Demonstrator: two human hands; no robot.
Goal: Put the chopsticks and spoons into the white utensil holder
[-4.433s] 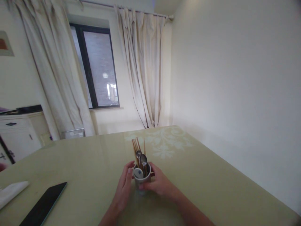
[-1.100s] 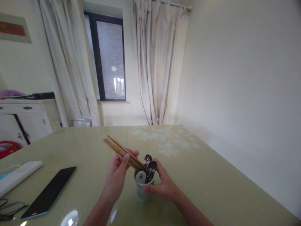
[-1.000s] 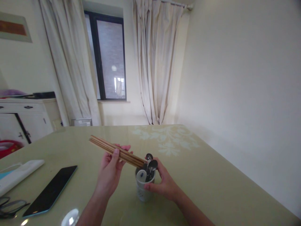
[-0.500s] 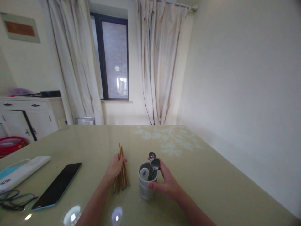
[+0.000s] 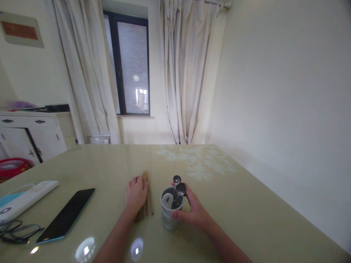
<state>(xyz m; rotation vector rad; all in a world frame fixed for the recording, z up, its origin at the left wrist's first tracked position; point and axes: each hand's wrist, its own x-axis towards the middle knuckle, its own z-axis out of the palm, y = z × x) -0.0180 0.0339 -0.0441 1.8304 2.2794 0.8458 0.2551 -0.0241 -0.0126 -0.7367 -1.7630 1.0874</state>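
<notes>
1. Across the lower half of the view, a glossy pale-green counter (image 5: 246,219) with a whitish leaf pattern towards the far right.
2. At left, well apart from the hands, a flat black slab with a pale-blue edge (image 5: 67,215), perhaps a tablet or phone; near it, a long white object (image 5: 42,191).
3. Left hand (image 5: 136,193) palm down over slim light-brown wooden chopsticks (image 5: 150,199), fingers close together; no telling whether gripping or merely resting.
4. Right hand (image 5: 194,213) curled around the right side of a greyish-white, round, ceramic-looking cup (image 5: 168,218), thumb in front, holding snugly.
5. Chopsticks flat on the counter, left of the cup and apart from it, slightly fanned. Step in hand, as a judgement: setting them down. Next move: probably calls for easing the left fingers away without rolling any sticks.
6. Cup upright on the counter; inside, two shiny metal spoons (image 5: 181,189), bowls uppermost, beside a white round-ended piece (image 5: 167,200).
7. Smallest, a blue mark on that white piece, too small to read; no legible brand, label or writing anywhere.
</notes>
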